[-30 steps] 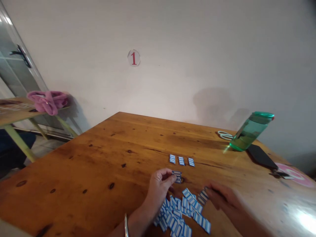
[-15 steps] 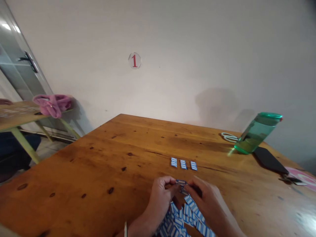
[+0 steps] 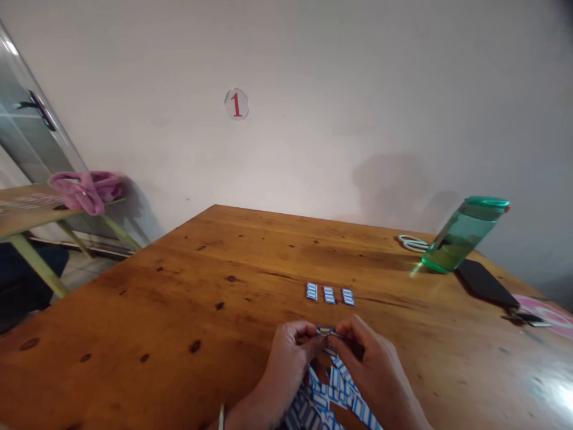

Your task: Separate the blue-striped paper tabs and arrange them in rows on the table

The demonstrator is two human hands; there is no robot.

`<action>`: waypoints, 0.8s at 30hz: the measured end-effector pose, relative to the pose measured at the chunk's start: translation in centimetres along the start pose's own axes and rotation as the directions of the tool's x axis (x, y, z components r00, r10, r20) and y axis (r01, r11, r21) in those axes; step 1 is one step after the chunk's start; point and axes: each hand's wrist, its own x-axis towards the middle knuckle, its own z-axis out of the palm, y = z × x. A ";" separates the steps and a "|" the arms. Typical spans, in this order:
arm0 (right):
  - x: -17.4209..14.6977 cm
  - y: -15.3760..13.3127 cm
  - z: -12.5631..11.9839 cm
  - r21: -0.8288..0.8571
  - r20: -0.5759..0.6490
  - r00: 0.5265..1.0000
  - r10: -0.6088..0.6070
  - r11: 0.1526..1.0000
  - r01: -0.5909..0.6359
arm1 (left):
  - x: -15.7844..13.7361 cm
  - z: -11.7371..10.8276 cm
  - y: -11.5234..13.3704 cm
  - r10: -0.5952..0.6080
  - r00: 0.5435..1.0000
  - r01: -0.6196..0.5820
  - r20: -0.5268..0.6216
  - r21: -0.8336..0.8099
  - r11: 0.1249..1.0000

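Observation:
Between my two hands is a small blue-and-white card (image 3: 325, 330), pinched by its sides. My left hand (image 3: 290, 358) closes thumb and fingers on its left edge, and my right hand (image 3: 369, 358) grips the right edge; the fingers cover much of it. Below and between the wrists lies a loose pile of blue-and-white striped cards (image 3: 320, 400), partly hidden by my forearms. Beyond my fingers, three small striped pieces sit in a row: a left one (image 3: 311, 291), a middle one (image 3: 329, 295) and a right one (image 3: 348, 297).
On the right of the wooden table (image 3: 242, 310) stand a green bottle (image 3: 463, 236), a white cable (image 3: 412, 243), a dark flat object (image 3: 486, 283) and a pink-and-white round item (image 3: 546, 316). A pink cloth (image 3: 87, 190) rests on another table at the left.
The view has shifted slightly, so the table and bottle appear a little farther left. My right fingers have moved closer to the left ones on the card.

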 end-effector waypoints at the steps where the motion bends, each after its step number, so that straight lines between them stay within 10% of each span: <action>1: 0.0 0.0 0.1 0.045 0.001 1.000 0.014 0.999 -0.014 | 0.0 0.0 0.1 0.004 1.000 -0.004 0.002 -0.005 1.000; 6: 0.1 0.1 0.2 0.223 0.076 0.994 0.084 0.970 -0.099 | -0.2 0.0 0.3 0.028 0.999 -0.028 -0.035 -0.009 1.000; 24: 0.1 0.2 -0.2 0.024 0.036 0.998 0.060 0.998 -0.061 | -0.2 -0.1 0.3 0.026 0.999 -0.025 -0.027 0.052 0.998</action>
